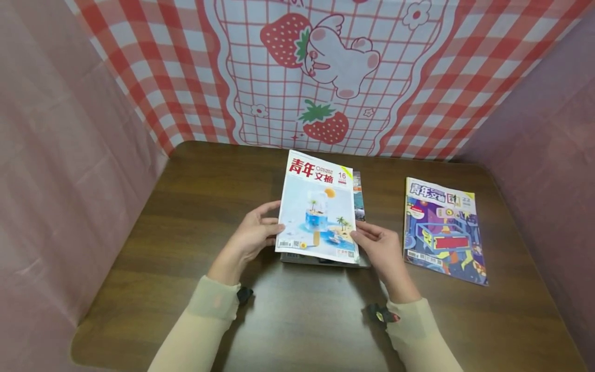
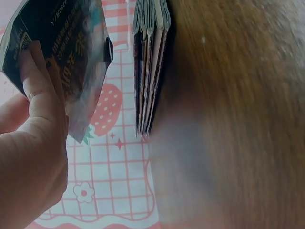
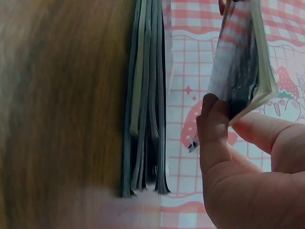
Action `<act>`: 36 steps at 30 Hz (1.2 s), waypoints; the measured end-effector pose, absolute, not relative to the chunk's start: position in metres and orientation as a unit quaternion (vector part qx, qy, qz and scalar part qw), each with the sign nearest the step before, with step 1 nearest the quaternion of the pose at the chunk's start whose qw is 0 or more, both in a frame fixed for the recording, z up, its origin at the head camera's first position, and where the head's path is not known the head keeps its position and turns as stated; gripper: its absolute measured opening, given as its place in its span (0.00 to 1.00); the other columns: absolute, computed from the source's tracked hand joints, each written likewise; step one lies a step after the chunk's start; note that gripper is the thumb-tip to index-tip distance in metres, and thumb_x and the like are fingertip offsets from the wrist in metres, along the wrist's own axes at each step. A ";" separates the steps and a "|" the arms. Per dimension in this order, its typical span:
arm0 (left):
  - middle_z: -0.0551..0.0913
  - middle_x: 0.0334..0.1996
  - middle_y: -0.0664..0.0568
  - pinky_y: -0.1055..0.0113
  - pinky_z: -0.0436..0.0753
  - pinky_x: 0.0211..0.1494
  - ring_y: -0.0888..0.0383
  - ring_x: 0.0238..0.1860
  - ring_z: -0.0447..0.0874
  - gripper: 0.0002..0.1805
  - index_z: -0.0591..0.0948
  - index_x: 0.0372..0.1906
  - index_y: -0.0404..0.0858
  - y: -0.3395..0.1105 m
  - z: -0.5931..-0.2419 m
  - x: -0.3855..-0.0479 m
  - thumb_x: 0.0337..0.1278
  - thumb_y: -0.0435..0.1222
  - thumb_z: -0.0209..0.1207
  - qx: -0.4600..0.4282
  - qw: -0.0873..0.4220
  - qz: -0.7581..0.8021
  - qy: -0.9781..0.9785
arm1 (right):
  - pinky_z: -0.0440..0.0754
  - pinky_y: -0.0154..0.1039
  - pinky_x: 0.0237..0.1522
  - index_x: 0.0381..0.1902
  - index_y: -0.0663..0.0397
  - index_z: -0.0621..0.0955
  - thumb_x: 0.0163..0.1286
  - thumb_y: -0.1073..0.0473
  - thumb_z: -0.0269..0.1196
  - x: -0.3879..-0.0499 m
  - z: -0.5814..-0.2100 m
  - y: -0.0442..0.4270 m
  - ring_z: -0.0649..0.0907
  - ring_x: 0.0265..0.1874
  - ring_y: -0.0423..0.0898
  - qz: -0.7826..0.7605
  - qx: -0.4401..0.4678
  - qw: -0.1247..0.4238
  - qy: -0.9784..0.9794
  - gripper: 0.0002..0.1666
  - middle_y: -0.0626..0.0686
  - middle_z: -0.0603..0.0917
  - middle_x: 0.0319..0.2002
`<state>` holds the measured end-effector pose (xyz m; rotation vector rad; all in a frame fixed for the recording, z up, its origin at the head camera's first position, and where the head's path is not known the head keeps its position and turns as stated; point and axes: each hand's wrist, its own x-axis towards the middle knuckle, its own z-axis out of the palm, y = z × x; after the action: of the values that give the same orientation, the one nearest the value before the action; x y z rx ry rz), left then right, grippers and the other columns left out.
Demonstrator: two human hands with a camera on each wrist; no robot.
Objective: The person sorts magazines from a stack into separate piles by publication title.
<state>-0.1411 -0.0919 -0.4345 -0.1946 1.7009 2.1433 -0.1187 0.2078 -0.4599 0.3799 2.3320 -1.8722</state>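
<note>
**White-and-blue magazine (image 1: 307, 194) held above a stack of magazines (image 1: 359, 206)**

In the head view, the left hand (image 1: 248, 235) pinches the magazine's left edge, thumb on the front cover, and the right hand (image 1: 381, 250) pinches it near the lower right corner; each grip is clamped on it. The cover faces up, with red lettering, palm trees and an orange disc. The stack lies beneath on the brown desk (image 1: 195, 217), showing along the right and lower sides. A purple-covered magazine (image 1: 446, 235) lies apart to the right, slightly turned. A red-and-white checked cloth (image 1: 162, 57) with strawberries hangs behind the desk.

In the left wrist view, fingers press the dark, lettered back cover, and the held magazine is clear of the stack, the cloth showing between them.

In the right wrist view, the thumb and fingers close on a corner of the magazine, beside the layered page edges of the stack.
</note>
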 end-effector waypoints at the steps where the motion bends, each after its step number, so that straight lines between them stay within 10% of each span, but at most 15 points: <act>1: 0.85 0.44 0.34 0.60 0.85 0.36 0.46 0.39 0.87 0.34 0.67 0.74 0.37 -0.093 -0.434 -0.141 0.65 0.18 0.56 -0.067 0.198 0.766 0.608 | 0.82 0.32 0.48 0.61 0.63 0.81 0.69 0.56 0.71 -0.119 -0.460 0.206 0.85 0.52 0.48 -0.622 0.126 0.059 0.771 0.27 0.62 0.84 0.55; 36: 0.87 0.38 0.36 0.62 0.80 0.35 0.54 0.32 0.85 0.19 0.69 0.57 0.26 -0.152 -0.420 -0.116 0.63 0.24 0.58 -0.094 0.131 0.663 0.731 | 0.84 0.38 0.47 0.56 0.70 0.83 0.66 0.71 0.70 -0.104 -0.466 0.144 0.85 0.51 0.56 -0.678 0.008 0.025 0.735 0.20 0.65 0.85 0.51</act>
<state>-0.1158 -0.1521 -0.4195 -0.2727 2.1218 1.9254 -0.1043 0.1438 -0.4657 0.0257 2.2729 -2.0966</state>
